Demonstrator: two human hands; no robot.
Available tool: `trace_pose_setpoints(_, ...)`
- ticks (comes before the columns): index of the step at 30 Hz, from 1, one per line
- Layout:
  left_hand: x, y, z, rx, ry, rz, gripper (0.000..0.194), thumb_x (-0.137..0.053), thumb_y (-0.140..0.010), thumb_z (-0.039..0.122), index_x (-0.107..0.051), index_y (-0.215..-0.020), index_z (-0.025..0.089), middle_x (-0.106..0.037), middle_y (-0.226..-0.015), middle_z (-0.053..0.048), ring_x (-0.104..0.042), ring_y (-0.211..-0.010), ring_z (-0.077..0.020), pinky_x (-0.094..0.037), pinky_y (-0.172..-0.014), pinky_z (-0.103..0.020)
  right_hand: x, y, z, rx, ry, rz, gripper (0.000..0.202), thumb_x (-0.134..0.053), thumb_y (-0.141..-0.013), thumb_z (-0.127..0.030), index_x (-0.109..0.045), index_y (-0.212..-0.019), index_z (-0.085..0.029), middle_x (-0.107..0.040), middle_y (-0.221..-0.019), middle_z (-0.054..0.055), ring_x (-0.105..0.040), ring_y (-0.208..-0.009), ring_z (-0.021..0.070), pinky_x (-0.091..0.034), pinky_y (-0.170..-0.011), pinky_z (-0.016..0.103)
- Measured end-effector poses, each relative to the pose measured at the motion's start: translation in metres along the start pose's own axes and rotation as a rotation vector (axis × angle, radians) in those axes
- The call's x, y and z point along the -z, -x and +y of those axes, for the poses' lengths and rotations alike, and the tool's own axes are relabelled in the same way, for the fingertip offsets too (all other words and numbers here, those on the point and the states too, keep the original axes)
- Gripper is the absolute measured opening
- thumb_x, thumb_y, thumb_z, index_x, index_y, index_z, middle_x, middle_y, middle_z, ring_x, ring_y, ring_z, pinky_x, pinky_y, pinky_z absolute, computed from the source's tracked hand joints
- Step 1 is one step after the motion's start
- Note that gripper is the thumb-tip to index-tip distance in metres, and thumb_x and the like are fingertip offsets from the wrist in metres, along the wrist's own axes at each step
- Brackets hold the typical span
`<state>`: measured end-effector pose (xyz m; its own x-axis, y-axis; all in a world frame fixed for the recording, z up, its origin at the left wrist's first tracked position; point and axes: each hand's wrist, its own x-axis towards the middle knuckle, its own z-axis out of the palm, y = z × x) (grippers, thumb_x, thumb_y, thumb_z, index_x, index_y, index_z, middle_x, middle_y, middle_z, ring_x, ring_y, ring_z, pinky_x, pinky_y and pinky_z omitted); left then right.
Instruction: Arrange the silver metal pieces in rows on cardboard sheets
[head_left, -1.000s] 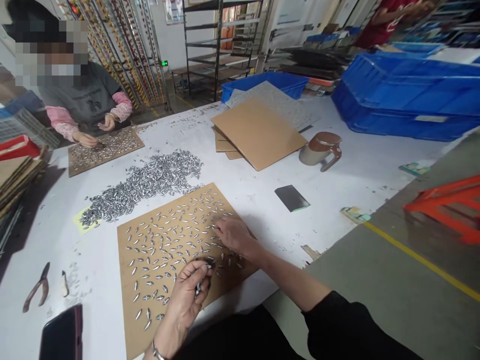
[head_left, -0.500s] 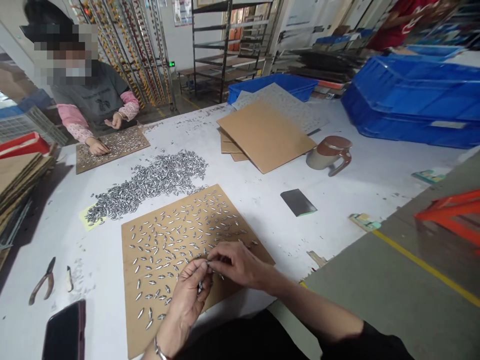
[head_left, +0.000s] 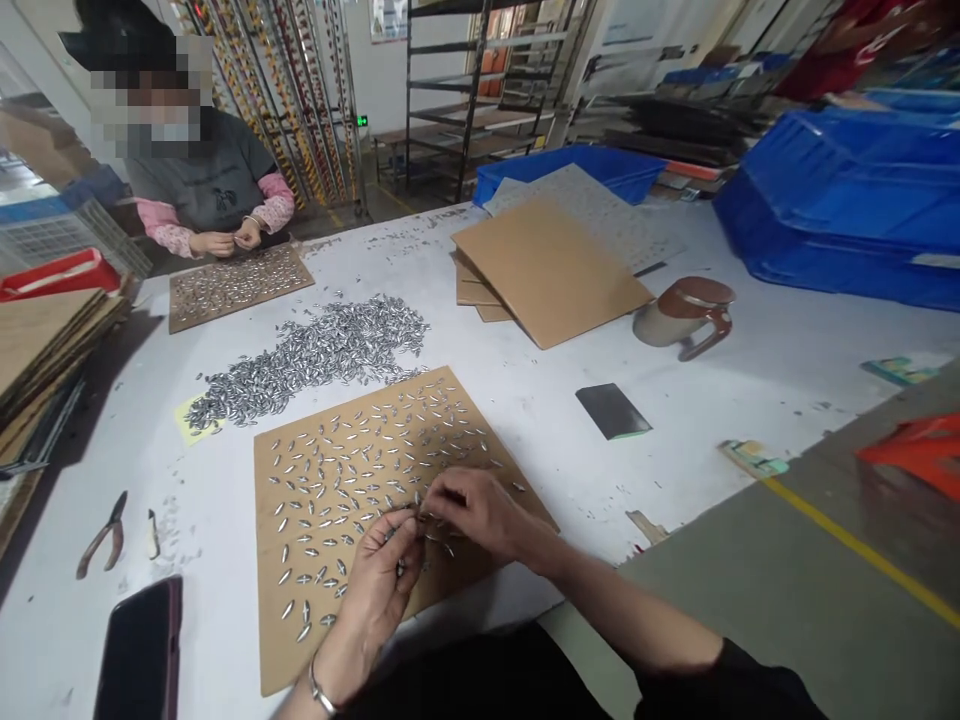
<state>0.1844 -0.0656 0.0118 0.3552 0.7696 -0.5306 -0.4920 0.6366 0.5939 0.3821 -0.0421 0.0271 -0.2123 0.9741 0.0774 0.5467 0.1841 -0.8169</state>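
Over the tan board both of my hands meet at the fingertips. My left hand is closed, with small silver spindle-shaped pieces partly visible between its curled fingers. My right hand pinches close beside the left thumb; whatever lies between its fingertips is too small to make out. Several similar silver pieces are spread across the board, some pointing different ways. Beyond the board's far edge lies a long heap of the same pieces, its left end on a yellow paper.
Pliers, a small pointed tool and a phone lie left. Rightward are a dark block, a lidded mug, stacked boards and blue bins. A co-worker sits across, behind another filled board.
The view has shifted, so the table appears further right. My right fingertips have drawn slightly apart from my left ones. The co-worker's hands have lifted off their board and come together.
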Motion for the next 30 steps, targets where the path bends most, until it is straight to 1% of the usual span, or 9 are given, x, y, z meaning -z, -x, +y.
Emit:
trace_pose_setpoints(3, 0.005, 0.000, 0.004, 0.152, 0.155, 0.057, 0.027, -0.080, -0.078, 0.024, -0.070, -0.099, 0.011, -0.069, -0.091, -0.008, -0.057, -0.066, -0.0080, -0.041, -0.049, -0.014, 0.014, -0.011, 0.016, -0.052, 0.241, 0.113, 0.019, -0.054, -0.098, -0.025, -0.067, -0.085, -0.020, -0.069, -0.090, 0.005, -0.062, -0.083, 0.0179, -0.044, -0.074, 0.028)
trace_pose_setpoints(6, 0.008, 0.002, 0.003, 0.251, 0.148, 0.079, 0.031, -0.076, -0.079, 0.022, -0.069, -0.107, 0.008, -0.070, -0.093, -0.011, -0.060, -0.067, -0.0108, -0.042, -0.048, -0.016, 0.020, -0.023, 0.025, -0.099, 0.412, 0.035, 0.019, -0.054, -0.099, -0.024, -0.066, -0.086, -0.019, -0.068, -0.089, 0.006, -0.061, -0.083, 0.0179, -0.041, -0.074, 0.028)
trace_pose_setpoints(9, 0.009, 0.007, -0.001, 0.217, 0.057, 0.057, 0.034, -0.078, -0.078, 0.023, -0.067, -0.108, 0.011, -0.069, -0.086, -0.009, -0.055, -0.058, -0.0082, -0.037, -0.047, -0.016, 0.014, -0.032, 0.023, -0.133, 0.501, -0.066, 0.022, -0.054, -0.099, -0.026, -0.066, -0.082, -0.018, -0.068, -0.085, 0.005, -0.061, -0.081, 0.0170, -0.038, -0.073, 0.027)
trace_pose_setpoints(15, 0.012, 0.014, -0.002, 0.144, -0.039, 0.076, 0.030, -0.082, -0.079, 0.033, -0.062, -0.095, 0.017, -0.071, -0.086, -0.007, -0.055, -0.061, -0.0081, -0.041, -0.054, -0.017, -0.003, -0.041, 0.018, -0.129, 0.597, -0.175, 0.027, -0.054, -0.099, -0.029, -0.066, -0.077, -0.018, -0.069, -0.082, 0.005, -0.062, -0.077, 0.0167, -0.033, -0.066, 0.028)
trace_pose_setpoints(18, 0.013, 0.012, -0.001, 0.131, -0.049, 0.018, 0.032, -0.084, -0.079, 0.037, -0.063, -0.090, 0.016, -0.069, -0.084, -0.006, -0.052, -0.058, -0.0063, -0.034, -0.048, -0.015, -0.007, -0.045, 0.018, -0.154, 0.628, -0.210, 0.028, -0.053, -0.098, -0.027, -0.067, -0.076, -0.018, -0.070, -0.081, 0.007, -0.062, -0.077, 0.0177, -0.033, -0.065, 0.028)
trace_pose_setpoints(21, 0.014, 0.008, -0.002, 0.114, -0.053, -0.058, 0.036, -0.085, -0.077, 0.041, -0.063, -0.088, 0.014, -0.061, -0.074, -0.001, -0.042, -0.050, -0.0033, -0.018, -0.039, -0.015, -0.006, -0.048, 0.019, -0.195, 0.611, -0.192, 0.022, -0.057, -0.096, -0.028, -0.067, -0.080, -0.018, -0.071, -0.086, 0.007, -0.063, -0.081, 0.0190, -0.034, -0.066, 0.027)
trace_pose_setpoints(23, 0.015, 0.007, -0.003, 0.103, -0.065, -0.079, 0.035, -0.084, -0.078, 0.041, -0.063, -0.089, 0.015, -0.057, -0.071, 0.002, -0.037, -0.047, -0.0020, -0.012, -0.038, -0.016, 0.000, -0.046, 0.019, -0.205, 0.560, -0.132, 0.017, -0.060, -0.095, -0.027, -0.067, -0.083, -0.018, -0.071, -0.088, 0.006, -0.063, -0.082, 0.0191, -0.036, -0.067, 0.027)
trace_pose_setpoints(27, 0.014, 0.007, -0.004, 0.055, -0.096, -0.046, 0.032, -0.082, -0.081, 0.037, -0.057, -0.088, 0.018, -0.057, -0.070, 0.003, -0.040, -0.051, -0.0026, -0.022, -0.044, -0.013, 0.016, -0.023, 0.010, -0.128, 0.350, 0.011, 0.017, -0.063, -0.093, -0.028, -0.066, -0.080, -0.019, -0.069, -0.082, 0.003, -0.062, -0.077, 0.0171, -0.040, -0.068, 0.027)
trace_pose_setpoints(30, 0.008, 0.007, -0.003, 0.031, -0.121, -0.029, 0.037, -0.085, -0.078, 0.038, -0.053, -0.080, 0.019, -0.056, -0.066, 0.005, -0.040, -0.051, -0.0028, -0.027, -0.048, -0.014, 0.016, 0.007, -0.005, 0.037, 0.125, -0.022, 0.013, -0.063, -0.093, -0.028, -0.069, -0.084, -0.020, -0.068, -0.081, 0.002, -0.062, -0.075, 0.0153, -0.043, -0.069, 0.026)
